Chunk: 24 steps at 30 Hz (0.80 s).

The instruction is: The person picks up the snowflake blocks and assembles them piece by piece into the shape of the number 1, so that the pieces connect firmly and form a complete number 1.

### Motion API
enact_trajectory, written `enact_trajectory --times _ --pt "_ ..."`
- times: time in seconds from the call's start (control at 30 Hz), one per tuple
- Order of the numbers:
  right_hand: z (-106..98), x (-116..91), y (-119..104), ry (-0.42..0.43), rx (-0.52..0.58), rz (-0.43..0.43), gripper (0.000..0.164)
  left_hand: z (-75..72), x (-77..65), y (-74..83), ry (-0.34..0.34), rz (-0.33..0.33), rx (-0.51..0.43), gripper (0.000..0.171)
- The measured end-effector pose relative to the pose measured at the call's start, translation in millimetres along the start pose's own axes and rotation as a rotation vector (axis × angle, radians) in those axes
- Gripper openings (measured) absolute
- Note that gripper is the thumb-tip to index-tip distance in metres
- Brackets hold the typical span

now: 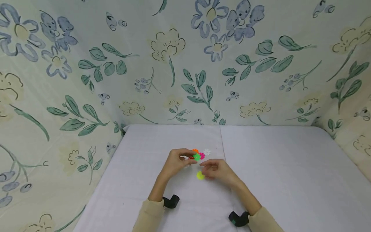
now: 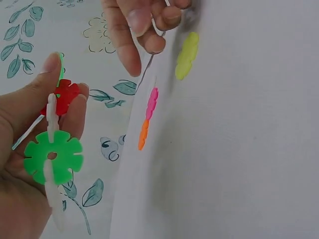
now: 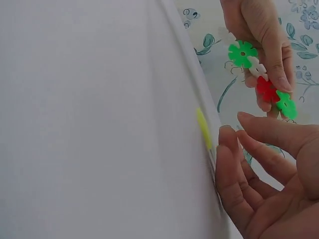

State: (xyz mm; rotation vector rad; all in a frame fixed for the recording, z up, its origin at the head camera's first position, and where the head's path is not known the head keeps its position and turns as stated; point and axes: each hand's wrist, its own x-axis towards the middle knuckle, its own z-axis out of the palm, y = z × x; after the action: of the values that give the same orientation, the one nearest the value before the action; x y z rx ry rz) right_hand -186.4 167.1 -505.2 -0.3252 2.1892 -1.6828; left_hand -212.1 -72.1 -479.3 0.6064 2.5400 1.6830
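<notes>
My left hand (image 1: 176, 163) pinches a chain of slotted, flower-shaped plastic discs between thumb and fingers. The chain includes a green disc (image 2: 37, 155), white discs (image 3: 257, 68), a red disc (image 3: 267, 89) and another green disc (image 3: 286, 104) by the thumb. Beside it, my right hand (image 1: 221, 170) holds nothing; its fingers are loosely bent, thumb apart from the fingertips in the right wrist view. A yellow disc (image 1: 200, 175) lies on the table just by the right fingers; the head view does not settle whether they touch.
Past the hands, an orange disc (image 1: 195, 150), a pink disc (image 1: 202, 156) and a white disc (image 1: 207, 152) lie close together on the white-covered table (image 1: 290, 167). Flower-patterned cloth (image 1: 185, 96) hangs behind the table. Black wrist devices (image 1: 171, 201) sit at both sleeves.
</notes>
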Motion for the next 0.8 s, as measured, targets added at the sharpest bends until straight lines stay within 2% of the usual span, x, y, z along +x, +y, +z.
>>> enact_trajectory --times 0.23,0.53,0.8 --pt "2.9 -1.2 2.2 -0.006 -0.106 -0.028 0.036 0.8 0.5 1.0 -0.021 -0.018 -0.075 0.039" --pt "3.3 -0.1 5.1 -0.036 -0.192 -0.080 0.032 1.6 -1.2 1.3 -0.033 -0.014 -0.104 0.042" --pt "4.9 0.8 5.0 -0.043 -0.262 -0.100 0.026 2.7 -1.7 0.5 -0.036 -0.029 -0.116 0.033"
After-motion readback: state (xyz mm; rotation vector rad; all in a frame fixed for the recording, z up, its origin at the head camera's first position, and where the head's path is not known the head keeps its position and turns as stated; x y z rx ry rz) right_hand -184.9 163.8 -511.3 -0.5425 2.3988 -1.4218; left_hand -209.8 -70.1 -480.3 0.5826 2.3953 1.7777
